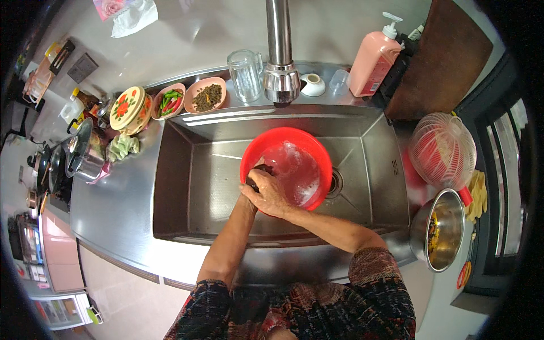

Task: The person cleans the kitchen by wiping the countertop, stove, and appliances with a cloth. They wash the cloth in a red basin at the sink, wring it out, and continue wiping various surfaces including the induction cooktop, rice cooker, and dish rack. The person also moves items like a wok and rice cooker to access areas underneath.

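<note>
A red plastic basin (285,134) stands in the steel sink (212,187), holding cloudy water with patches of foam. My right hand (268,193) is over the basin's left side, its fingers curled around a dark, rounded object (252,183). What that object is cannot be made out. My left hand (260,161) lies beneath the right one; only a bit of finger shows past the dark object, and its grip is hidden. Directly behind the basin hangs the chrome faucet (281,80). The sink drain (335,182) shows beside the basin's right rim.
Along the back ledge stand a bowl of peppers (170,102), a bowl of dark bits (208,97), a glass mug (244,76) and a pink pump bottle (374,63). To the right are a mesh strainer (444,148) and a steel bowl (442,255). A lidded pot (87,157) sits left.
</note>
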